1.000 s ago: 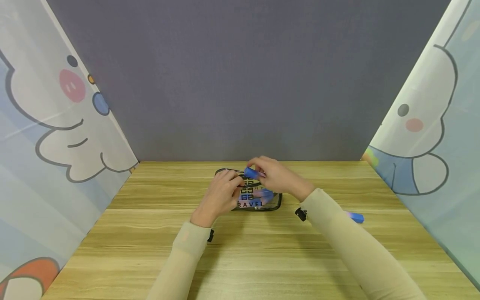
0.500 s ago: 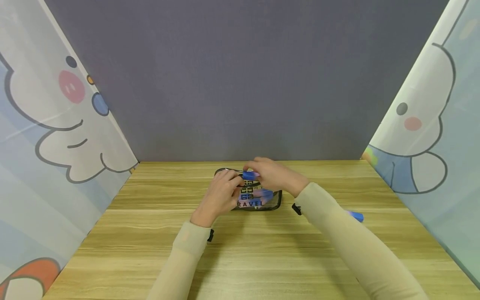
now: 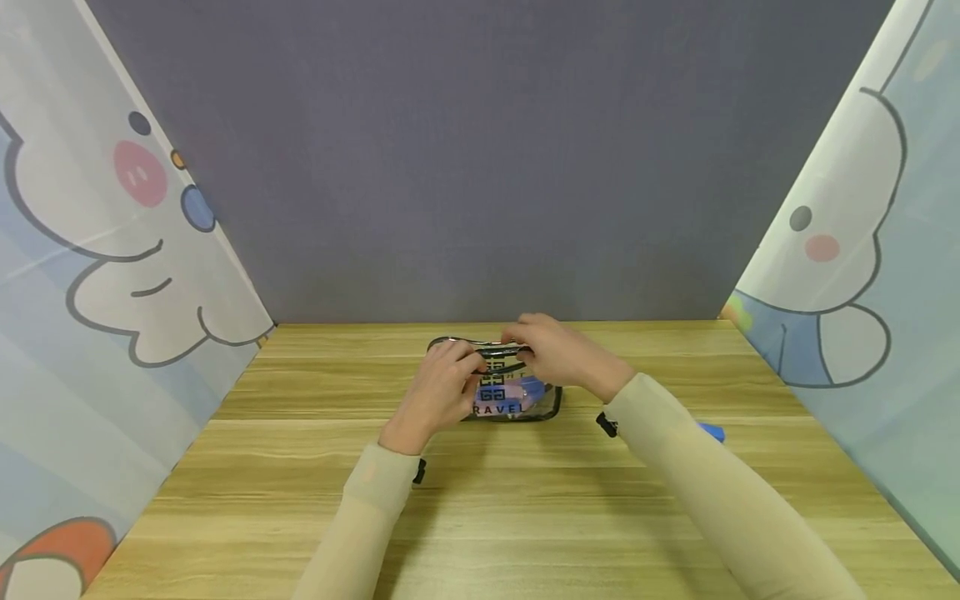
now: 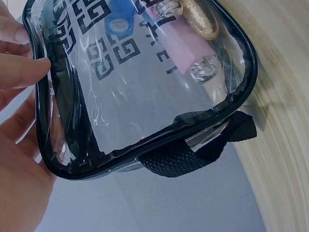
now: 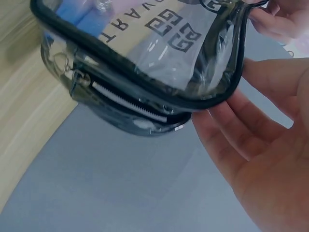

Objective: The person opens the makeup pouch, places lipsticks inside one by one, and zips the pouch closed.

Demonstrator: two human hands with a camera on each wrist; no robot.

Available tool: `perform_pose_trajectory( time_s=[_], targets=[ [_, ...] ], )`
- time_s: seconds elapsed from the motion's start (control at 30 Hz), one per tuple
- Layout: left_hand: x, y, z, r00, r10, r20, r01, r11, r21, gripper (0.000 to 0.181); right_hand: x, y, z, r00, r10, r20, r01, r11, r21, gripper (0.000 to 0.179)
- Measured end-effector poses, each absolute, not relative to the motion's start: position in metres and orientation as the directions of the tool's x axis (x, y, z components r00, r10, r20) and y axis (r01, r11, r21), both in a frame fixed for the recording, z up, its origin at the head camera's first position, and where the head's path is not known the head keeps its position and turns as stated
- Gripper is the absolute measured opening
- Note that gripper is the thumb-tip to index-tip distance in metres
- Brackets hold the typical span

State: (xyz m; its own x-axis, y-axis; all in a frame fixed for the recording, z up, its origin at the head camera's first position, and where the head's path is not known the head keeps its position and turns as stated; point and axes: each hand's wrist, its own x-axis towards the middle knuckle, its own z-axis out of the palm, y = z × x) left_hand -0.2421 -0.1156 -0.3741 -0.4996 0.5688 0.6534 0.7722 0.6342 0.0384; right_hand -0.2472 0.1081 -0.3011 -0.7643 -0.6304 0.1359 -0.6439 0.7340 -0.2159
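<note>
A clear travel pouch [image 3: 498, 395] with black piping and black lettering stands near the table's back edge. Through its front show blue and pink items, among them a pink tube [image 4: 186, 48] with a faceted clear end and a gold oval piece [image 4: 200, 19]. My left hand [image 3: 442, 383] grips the pouch's top rim on the left, thumb in front. At the rim's right part my right hand [image 3: 558, 354] pinches the edge between thumb and fingers. A zipper [image 5: 128, 101] and its pull show in the right wrist view. A blue piece [image 3: 711, 432] lies right, partly behind my right sleeve.
The wooden table [image 3: 525, 517] reaches back to a grey panel [image 3: 495, 167]. Cartoon-printed curtains [image 3: 840, 250] flank both sides. A black webbing loop [image 4: 178, 159] sticks out from the pouch's end.
The small blue-and-pink tube that my right hand held over the pouch's opening no longer shows in its fingers. That hand now holds the rim; my left hand stays put.
</note>
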Motion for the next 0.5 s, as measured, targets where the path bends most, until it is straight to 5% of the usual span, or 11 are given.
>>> perform_pose_trajectory(
  time_s=[0.5],
  targets=[
    [-0.243, -0.117, -0.375, -0.514, 0.569, 0.641, 0.763, 0.646, 0.038, 0.016, -0.235, 0.127, -0.293, -0.783, -0.608, 0.132, -0.621, 0.754, -0.216, 0.029]
  ],
)
